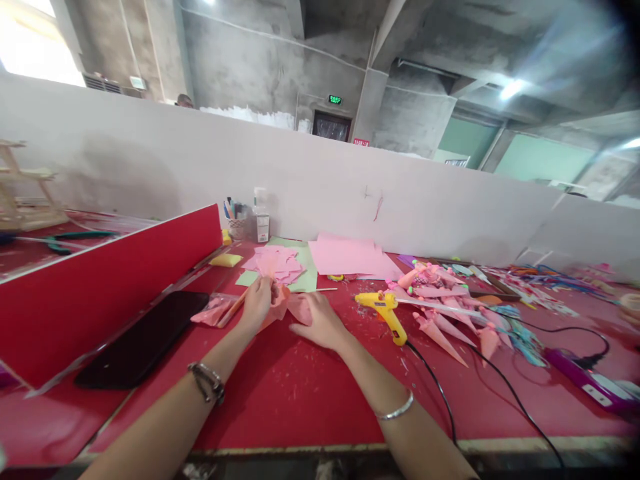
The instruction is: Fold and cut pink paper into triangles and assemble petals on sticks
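My left hand is closed around a piece of thin peach-pink paper, which sticks up above the fingers in a flared shape. More of the same paper hangs below that hand. To its right, my right hand lies low over the table, thumb apart from the fingers, its fingertips on a pink paper piece. Behind both hands is a pile of cut pink paper pieces on a green sheet. A thin stick lies left of my left hand, on pink paper in clear plastic.
A yellow glue gun with a black cord lies to the right, near a heap of pink paper cones. A purple power strip sits far right. A black phone lies left, beside a red divider. Pink sheets are behind.
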`<control>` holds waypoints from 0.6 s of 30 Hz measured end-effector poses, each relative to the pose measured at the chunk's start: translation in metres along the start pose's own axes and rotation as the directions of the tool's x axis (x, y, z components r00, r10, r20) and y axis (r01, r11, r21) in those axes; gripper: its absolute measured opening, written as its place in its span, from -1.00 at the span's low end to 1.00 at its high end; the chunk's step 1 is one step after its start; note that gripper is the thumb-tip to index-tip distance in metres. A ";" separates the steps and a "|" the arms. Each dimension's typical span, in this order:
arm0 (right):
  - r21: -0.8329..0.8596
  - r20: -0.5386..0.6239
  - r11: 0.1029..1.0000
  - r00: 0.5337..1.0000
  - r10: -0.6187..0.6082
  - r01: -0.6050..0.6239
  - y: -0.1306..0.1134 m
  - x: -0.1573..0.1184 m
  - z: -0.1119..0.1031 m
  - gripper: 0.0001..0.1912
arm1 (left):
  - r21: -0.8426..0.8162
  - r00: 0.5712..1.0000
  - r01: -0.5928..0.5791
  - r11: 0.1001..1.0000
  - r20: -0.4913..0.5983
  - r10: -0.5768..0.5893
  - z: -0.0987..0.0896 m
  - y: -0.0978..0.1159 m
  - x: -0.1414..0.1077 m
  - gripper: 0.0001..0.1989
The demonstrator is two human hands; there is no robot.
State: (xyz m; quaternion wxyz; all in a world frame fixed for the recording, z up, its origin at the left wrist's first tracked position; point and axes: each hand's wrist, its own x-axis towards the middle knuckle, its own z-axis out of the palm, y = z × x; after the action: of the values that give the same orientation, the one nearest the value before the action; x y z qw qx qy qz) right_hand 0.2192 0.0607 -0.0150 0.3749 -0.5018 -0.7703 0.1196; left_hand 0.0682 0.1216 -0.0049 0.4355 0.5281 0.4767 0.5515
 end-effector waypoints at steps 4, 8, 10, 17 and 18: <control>-0.256 0.132 0.966 0.989 0.061 -0.026 0.001 -0.003 0.001 -0.45 | -0.032 0.996 0.022 0.999 -0.088 -0.025 -0.002 0.000 0.007 -0.70; -0.422 0.113 0.905 0.986 0.120 -0.062 -0.003 0.001 -0.005 -0.80 | -0.060 0.989 -0.022 0.998 -0.149 0.013 -0.003 0.002 0.007 -0.77; -0.445 0.077 0.890 0.986 0.146 -0.097 -0.005 0.002 -0.009 -0.83 | -0.072 0.984 -0.064 0.995 -0.172 0.051 -0.002 0.003 0.005 -0.71; -0.478 -0.060 0.860 0.984 0.171 -0.178 -0.013 0.002 -0.015 -0.77 | -0.065 0.970 -0.160 0.985 -0.195 0.144 -0.012 0.025 0.002 -0.75; -0.475 -0.073 0.861 0.983 0.167 -0.181 -0.014 0.002 -0.016 -0.77 | -0.052 0.975 -0.140 0.989 -0.180 0.129 -0.019 0.030 0.002 -0.75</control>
State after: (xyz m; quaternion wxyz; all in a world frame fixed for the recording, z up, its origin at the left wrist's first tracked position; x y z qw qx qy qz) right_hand 0.2197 0.0530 0.0051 0.2377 -0.6481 -0.7219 -0.0488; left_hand 0.0500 0.1176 0.0252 0.3702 0.4941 0.4583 0.6394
